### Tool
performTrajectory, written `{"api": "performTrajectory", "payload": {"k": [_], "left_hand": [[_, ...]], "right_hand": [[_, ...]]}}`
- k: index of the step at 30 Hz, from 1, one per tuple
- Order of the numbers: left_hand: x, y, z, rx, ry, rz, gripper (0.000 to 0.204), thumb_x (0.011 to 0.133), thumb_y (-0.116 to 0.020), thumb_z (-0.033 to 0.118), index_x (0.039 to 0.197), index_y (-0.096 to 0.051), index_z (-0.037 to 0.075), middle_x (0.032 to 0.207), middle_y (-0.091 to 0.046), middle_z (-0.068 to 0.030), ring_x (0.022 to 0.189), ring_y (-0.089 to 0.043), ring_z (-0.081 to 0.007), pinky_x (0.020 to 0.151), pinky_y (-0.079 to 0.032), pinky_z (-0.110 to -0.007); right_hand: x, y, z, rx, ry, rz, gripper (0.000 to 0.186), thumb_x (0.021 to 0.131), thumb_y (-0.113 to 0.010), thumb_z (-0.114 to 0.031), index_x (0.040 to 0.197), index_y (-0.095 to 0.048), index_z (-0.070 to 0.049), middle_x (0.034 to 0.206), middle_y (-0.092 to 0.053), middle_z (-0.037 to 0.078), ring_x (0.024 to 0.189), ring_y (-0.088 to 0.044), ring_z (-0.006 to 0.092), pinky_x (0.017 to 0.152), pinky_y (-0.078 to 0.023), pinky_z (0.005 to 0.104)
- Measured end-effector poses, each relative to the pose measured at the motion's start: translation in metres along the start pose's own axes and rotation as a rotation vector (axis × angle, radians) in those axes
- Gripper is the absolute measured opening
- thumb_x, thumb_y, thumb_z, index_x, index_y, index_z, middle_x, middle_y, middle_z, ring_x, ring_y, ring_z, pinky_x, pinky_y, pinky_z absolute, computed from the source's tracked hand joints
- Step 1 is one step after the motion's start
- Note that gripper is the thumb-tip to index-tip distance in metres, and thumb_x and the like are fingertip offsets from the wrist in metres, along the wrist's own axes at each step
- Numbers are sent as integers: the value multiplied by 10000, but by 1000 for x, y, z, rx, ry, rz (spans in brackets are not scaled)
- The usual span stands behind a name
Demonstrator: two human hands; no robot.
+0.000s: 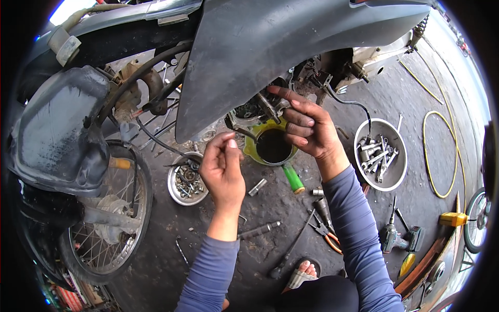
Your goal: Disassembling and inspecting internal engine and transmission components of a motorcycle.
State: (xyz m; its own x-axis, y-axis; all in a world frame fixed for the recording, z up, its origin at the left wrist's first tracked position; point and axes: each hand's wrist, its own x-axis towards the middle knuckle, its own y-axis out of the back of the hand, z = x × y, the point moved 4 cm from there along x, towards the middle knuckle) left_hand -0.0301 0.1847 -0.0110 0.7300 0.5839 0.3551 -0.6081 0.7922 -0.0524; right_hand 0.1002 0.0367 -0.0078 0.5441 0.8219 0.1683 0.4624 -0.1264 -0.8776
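A motorcycle with a grey side panel (244, 57) fills the upper view, its engine opening (254, 109) showing beneath the panel. Out of the opening sticks a metal shaft (269, 108). My right hand (314, 127) is beside this shaft, index finger stretched toward the opening and the other fingers bent; I see nothing held in it. Lower left of the opening, my left hand (224, 164) is closed, thumb against the fingers; whatever it may hold is hidden. Below the engine stands a yellow-green container (249, 151) with dark liquid and a green handle (293, 179).
A bowl of small bolts (186, 186) sits left, a basin of wrenches (400, 174) right. On the dark floor lie a socket (257, 187), pliers (327, 234) and a cordless drill (397, 236). A spoked wheel (109, 218) stands left; a yellow hose (426, 151) loops right.
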Motion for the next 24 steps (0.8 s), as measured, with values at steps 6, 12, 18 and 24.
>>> {"api": "performTrajectory", "payload": {"k": [6, 12, 18, 24], "left_hand": [[1, -41, 20, -693, 474, -170, 360, 946, -563, 145, 1282, -550, 18, 824, -600, -46, 700, -571, -123, 627, -462, -256], [11, -12, 28, -226, 325, 136, 397, 934, -550, 220, 1270, -525, 10, 1266, -581, -106, 912, -573, -173, 744, -452, -322], [48, 6, 19, -610, 527, -175, 484, 811, -517, 133, 1278, -509, 3, 1266, -579, -158, 868, -611, -226, 660, -467, -310], [47, 9, 23, -885, 579, -430, 657, 737, -549, 308, 1346, -477, 72, 1435, -413, -215, 819, -584, -271, 645, -466, -309]], "right_hand": [[14, -13, 12, 296, 116, 141, 403, 947, -528, -140, 1255, -433, 102, 663, -453, -60, 446, -328, 23, 467, -314, 214], [17, -20, 11, 325, 133, 410, 303, 931, -499, -81, 1153, -502, 125, 745, -562, -28, 450, -355, 45, 504, -352, 221], [22, -23, 15, 308, 132, 383, 278, 934, -483, -86, 1127, -539, 106, 819, -657, 15, 446, -353, 38, 527, -371, 229], [21, -9, 13, 328, 105, 369, 100, 945, -439, -82, 1003, -495, -22, 864, -650, 83, 452, -369, 53, 553, -400, 265]]}}
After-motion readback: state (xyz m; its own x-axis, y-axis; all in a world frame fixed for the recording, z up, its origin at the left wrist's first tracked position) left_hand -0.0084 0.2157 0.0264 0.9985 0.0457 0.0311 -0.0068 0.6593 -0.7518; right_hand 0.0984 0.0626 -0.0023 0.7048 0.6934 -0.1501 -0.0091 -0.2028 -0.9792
